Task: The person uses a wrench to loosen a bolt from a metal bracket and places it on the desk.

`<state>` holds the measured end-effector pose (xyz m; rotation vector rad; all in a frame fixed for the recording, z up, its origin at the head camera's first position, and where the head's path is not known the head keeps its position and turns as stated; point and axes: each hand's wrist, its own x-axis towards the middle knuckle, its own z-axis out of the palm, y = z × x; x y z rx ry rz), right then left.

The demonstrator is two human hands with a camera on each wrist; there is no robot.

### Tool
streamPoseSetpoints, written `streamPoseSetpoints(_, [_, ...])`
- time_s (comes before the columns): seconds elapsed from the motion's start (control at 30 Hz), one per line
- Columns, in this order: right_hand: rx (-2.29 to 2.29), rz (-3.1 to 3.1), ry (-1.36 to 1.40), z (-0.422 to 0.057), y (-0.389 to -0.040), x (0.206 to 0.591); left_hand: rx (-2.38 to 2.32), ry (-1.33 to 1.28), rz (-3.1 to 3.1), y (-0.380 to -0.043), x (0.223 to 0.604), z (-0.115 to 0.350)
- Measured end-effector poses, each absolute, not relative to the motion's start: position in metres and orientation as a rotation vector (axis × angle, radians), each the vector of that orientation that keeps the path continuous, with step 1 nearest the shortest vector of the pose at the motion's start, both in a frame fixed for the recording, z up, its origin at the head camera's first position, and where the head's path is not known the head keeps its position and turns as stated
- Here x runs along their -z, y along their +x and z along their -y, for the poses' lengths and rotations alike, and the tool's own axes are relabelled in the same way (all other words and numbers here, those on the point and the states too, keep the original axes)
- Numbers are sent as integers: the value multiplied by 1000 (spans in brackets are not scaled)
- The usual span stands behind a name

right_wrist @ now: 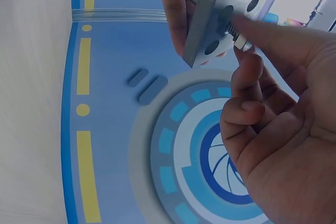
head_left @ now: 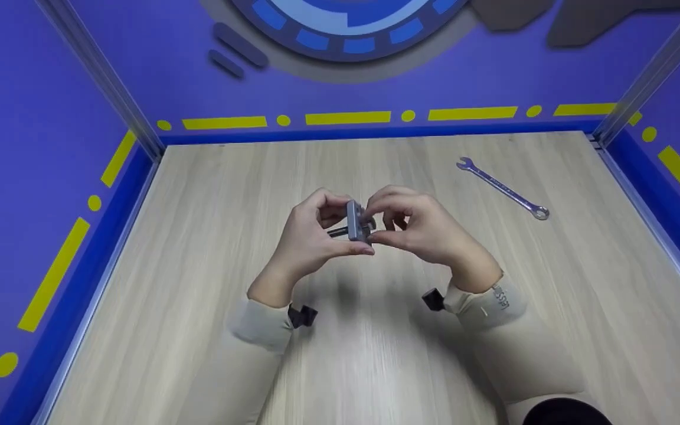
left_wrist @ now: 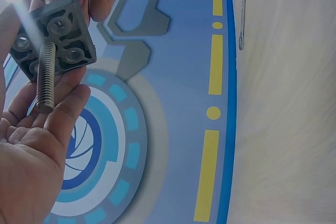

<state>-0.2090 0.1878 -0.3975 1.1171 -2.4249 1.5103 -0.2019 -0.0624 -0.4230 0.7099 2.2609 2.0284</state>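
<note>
While both forearms reach over the desk [head_left: 157, 248], the left hand [head_left: 310, 236] holds a grey plate [head_left: 352, 221] and the right hand [head_left: 428, 230] works close against its other side. The left grip is clamped on the plate — thumb along the near edge, fingers at the far edge — so the plate stands on its side, raised above the wood. A bolt [left_wrist: 46, 77] runs through the plate, its threaded shank pointing back toward the left palm. Seen from the left wrist, the plate's face on that side is ribbed, with round holes near the corners; the right wrist view shows a smoother face, also with holes.

On that smoother side the right grip is nearly together, thumb and a finger pinching the bolt near its hex end [right_wrist: 242, 43]. A short stretch of thread shows between the hex end and the plate, partly hidden by a fingertip. The other right fingers curl loosely, apart from the plate.

Well apart from both hands, a wrench [head_left: 502, 189] lies slantwise on the desk toward the far right, forked end farther away, ring end nearer. Pale sleeves [head_left: 493, 313] cover the arms, and behind the desk rises a blue wall [head_left: 157, 71] with yellow dashes.
</note>
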Motion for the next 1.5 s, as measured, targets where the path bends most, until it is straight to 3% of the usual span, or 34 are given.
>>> streamPoseSetpoints(0.37, [-1519, 2806, 666, -179, -212, 398, -2038, 716, -2261, -202, 427, 64])
streamPoseSetpoints(1.5, [-1429, 2391, 1086, -189, -209, 400, -2038, 686, -2272, -203, 422, 68])
